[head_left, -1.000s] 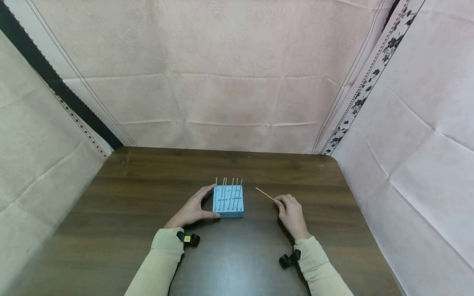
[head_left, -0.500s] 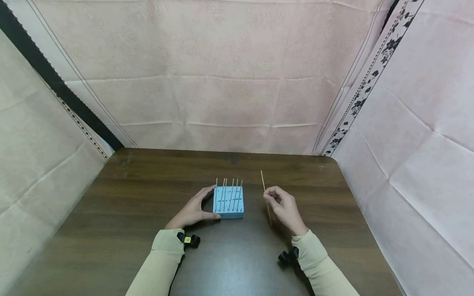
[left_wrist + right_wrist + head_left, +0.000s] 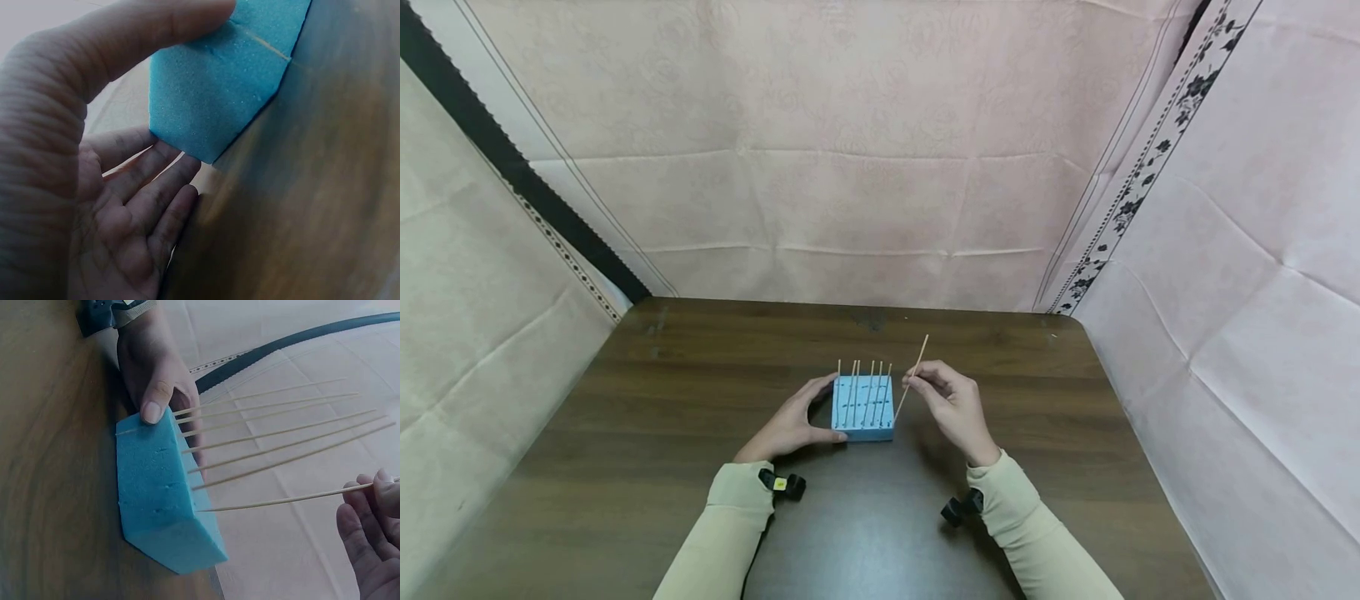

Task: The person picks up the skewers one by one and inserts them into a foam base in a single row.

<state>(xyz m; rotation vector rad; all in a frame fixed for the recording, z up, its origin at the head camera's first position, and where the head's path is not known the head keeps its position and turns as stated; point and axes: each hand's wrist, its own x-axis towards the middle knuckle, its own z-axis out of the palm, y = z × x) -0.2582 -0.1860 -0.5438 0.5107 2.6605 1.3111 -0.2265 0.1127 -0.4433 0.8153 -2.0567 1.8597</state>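
Observation:
A light blue foam block (image 3: 872,436) stands on the table, with several thin wooden skewers (image 3: 890,370) upright in its top. My left hand (image 3: 790,422) holds the block from the left, thumb on the near face and fingers along the far side, as the left wrist view shows. My right hand (image 3: 951,404), to the right of the block, pinches another wooden skewer (image 3: 275,502) between thumb and fingertips. That skewer leans, and its lower tip is right at the top of the block near the close right corner in the right wrist view.
The block sits near the middle of a dark brown wooden table (image 3: 700,400). Pale cloth (image 3: 850,200) hangs behind the far edge and along both sides. A black wrist camera (image 3: 953,511) is strapped by the right sleeve, another on the left.
My right hand has lifted the skewer from a low slant, turned it more upright and brought it left to the block. The left hand and block stay in place.

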